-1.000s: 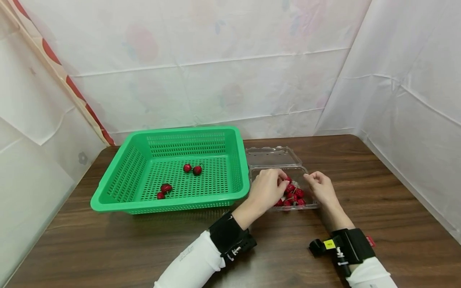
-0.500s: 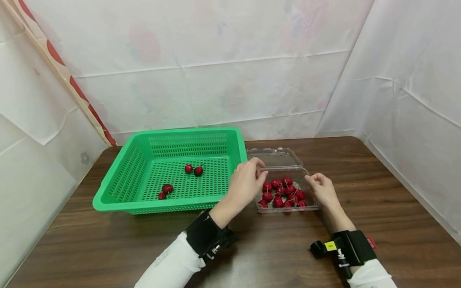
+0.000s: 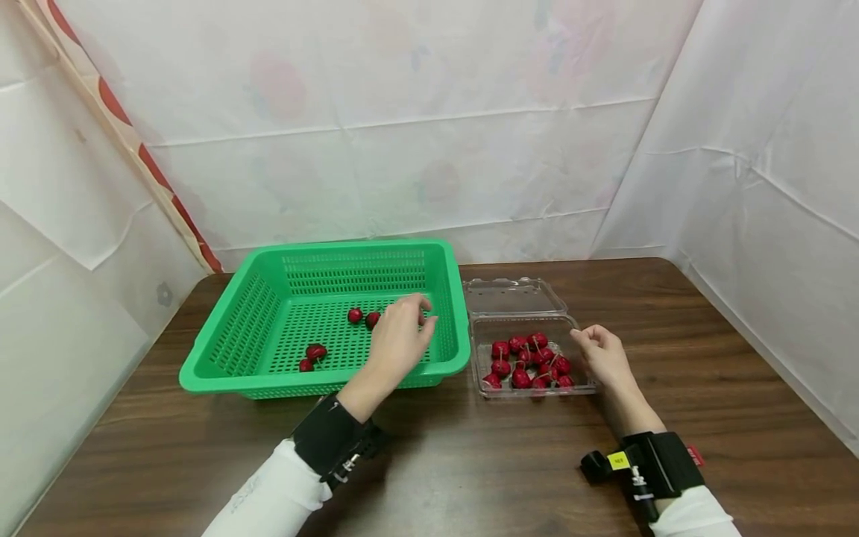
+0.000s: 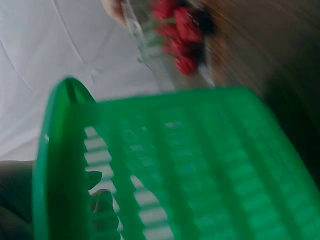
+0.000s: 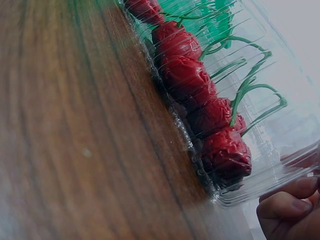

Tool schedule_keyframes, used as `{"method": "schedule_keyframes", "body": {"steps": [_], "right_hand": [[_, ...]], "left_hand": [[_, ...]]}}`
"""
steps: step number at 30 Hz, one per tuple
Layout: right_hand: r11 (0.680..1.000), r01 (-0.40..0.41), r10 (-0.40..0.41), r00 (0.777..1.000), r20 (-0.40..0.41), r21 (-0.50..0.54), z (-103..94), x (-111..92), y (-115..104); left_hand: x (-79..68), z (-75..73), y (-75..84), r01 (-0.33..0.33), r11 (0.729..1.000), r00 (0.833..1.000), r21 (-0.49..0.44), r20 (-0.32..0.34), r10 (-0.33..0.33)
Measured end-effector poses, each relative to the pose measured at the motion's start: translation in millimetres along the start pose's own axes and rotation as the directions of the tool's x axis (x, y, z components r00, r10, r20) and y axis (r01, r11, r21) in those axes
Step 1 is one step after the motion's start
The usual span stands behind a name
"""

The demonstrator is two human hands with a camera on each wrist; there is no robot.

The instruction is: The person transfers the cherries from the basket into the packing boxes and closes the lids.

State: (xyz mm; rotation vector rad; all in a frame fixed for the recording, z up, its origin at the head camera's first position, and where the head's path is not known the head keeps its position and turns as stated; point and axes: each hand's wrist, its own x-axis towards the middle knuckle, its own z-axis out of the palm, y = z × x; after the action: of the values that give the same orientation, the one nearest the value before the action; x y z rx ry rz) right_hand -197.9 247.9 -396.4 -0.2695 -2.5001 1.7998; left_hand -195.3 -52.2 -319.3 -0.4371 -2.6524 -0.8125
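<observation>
My left hand (image 3: 400,335) hovers over the right part of a green plastic basket (image 3: 268,383). Its thumb and forefinger stand apart, and no fruit shows between them. In the left wrist view, the basket's slotted wall (image 4: 185,150) partly covers that hand (image 4: 17,210). Inside the basket lie a pair of red cherries (image 3: 355,316), one partly behind the hand, and another pair (image 3: 315,351) nearer the front. My right hand (image 3: 604,358) pinches the right rim of a clear plastic box (image 3: 485,334). Several cherries (image 3: 520,377) with green stems fill the box's front part.
The box's clear lid (image 3: 515,297) lies folded back behind it, close to the basket's right side. Both containers stand on a dark wooden table (image 3: 483,462). White sheets (image 3: 429,134) enclose its back and sides.
My left hand has moved left from above the clear box to above the basket. The right hand keeps its hold on the box rim. The cherries in the basket have stayed put.
</observation>
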Motion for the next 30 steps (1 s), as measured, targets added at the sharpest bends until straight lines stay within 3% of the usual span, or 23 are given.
{"method": "schedule_keyframes", "body": {"steps": [17,22,30], "right_hand": [[1.000,0.004,-0.005,1.000,0.008,0.011,-0.3,-2,-3],[0.999,0.004,-0.004,1.000,0.008,0.032,0.1,-2,-3],[1.000,0.008,-0.008,1.000,0.007,0.030,0.5,-2,-2]], "left_hand": [[-11.4,-28.3,-56.6,0.095,0.991,0.995,0.098,0.008,-0.096],[-12.8,-38.7,-70.3,0.140,0.982,0.985,0.131,0.086,-0.152],[-12.6,-51.2,-94.1,0.165,0.964,0.945,0.209,0.246,-0.215]]}}
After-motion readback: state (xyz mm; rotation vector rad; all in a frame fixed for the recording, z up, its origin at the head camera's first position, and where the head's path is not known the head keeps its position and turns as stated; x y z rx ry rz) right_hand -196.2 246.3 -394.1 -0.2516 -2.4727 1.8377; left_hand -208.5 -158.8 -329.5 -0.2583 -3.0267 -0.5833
